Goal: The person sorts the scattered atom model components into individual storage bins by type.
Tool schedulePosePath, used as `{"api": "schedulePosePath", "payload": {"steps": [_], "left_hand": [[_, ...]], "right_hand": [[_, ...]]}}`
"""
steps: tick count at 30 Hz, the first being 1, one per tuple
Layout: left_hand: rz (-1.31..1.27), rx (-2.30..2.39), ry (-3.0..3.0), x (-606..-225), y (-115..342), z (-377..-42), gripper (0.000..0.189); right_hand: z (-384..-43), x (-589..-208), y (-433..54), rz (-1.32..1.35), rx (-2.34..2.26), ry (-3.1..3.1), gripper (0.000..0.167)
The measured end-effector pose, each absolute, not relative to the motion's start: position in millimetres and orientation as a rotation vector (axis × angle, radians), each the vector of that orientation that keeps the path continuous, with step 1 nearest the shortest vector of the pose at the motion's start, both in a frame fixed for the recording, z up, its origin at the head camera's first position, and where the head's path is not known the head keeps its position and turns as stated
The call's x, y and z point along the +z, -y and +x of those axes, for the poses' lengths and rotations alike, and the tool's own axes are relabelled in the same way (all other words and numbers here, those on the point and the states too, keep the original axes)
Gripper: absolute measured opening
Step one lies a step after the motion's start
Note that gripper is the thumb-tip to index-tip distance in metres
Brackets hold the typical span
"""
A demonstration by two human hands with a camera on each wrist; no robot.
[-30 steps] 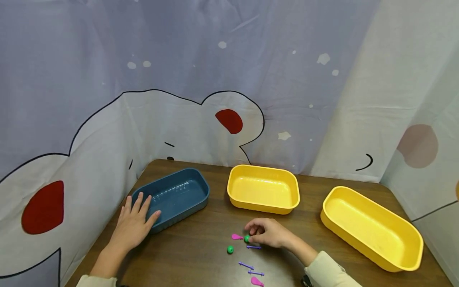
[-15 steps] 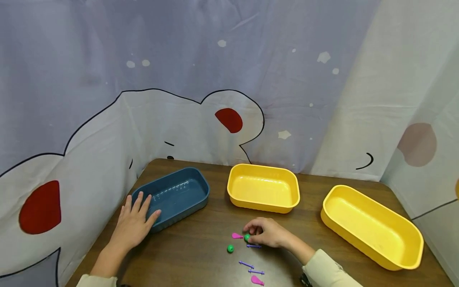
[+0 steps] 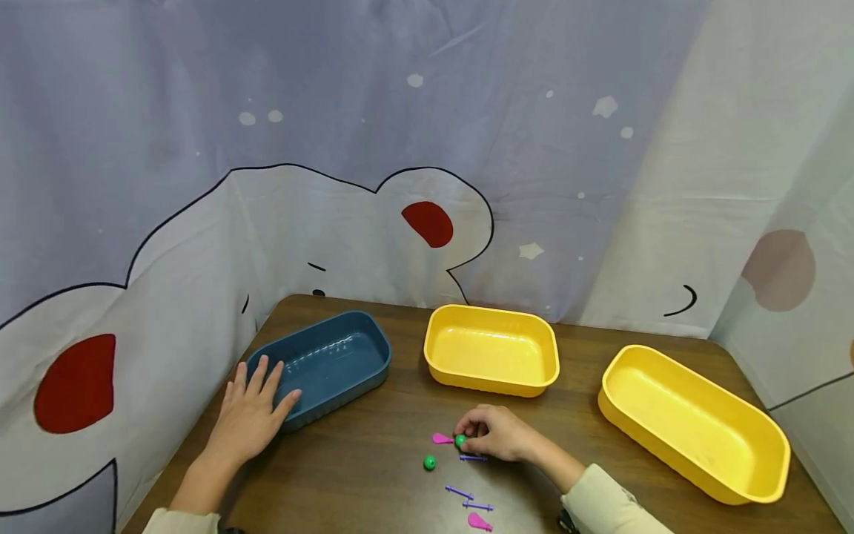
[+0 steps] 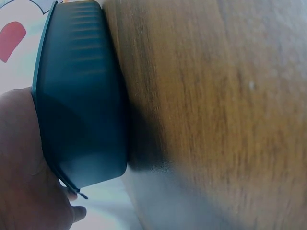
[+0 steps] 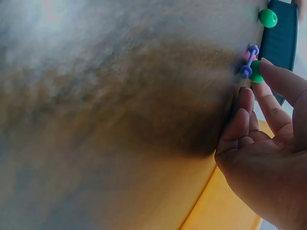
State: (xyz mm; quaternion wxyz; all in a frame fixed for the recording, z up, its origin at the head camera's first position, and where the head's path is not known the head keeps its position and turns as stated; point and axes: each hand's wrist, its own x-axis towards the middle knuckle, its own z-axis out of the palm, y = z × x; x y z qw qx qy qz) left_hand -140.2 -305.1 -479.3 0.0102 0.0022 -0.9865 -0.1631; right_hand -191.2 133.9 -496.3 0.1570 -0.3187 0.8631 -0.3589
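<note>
My left hand (image 3: 245, 424) rests on the near left rim of a blue plastic bin (image 3: 333, 363), fingers spread and fairly straight; the bin's outer wall fills part of the left wrist view. My right hand (image 3: 502, 434) is low over the table, pinching a green bead (image 3: 460, 441) between thumb and index finger. In the right wrist view the thumb lies against this bead (image 5: 256, 72). Beside it are a pink paddle-shaped piece (image 3: 442, 438) and a purple rod (image 3: 473, 458) with a knob at each end. Another green bead (image 3: 430, 463) lies to the left, nearer me.
Two more purple rods (image 3: 459, 492) and a second pink paddle-shaped piece (image 3: 480, 521) lie near the front edge. A yellow bin (image 3: 491, 384) stands at the back middle, another yellow bin (image 3: 687, 452) at the right. A patterned curtain (image 3: 534, 148) hangs behind the wooden table (image 3: 347, 475).
</note>
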Motion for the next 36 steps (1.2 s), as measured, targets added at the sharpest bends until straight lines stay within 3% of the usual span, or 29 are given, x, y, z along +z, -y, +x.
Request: {"api": "schedulePosePath", "payload": {"steps": [36], "left_hand": [[0.006,-0.522,3.092,-472.7,302.9,-138.4,0.081]], "right_hand": [[-206.6,-460.3,-106.5,-0.966,-1.119,-2.467,0.011]]}}
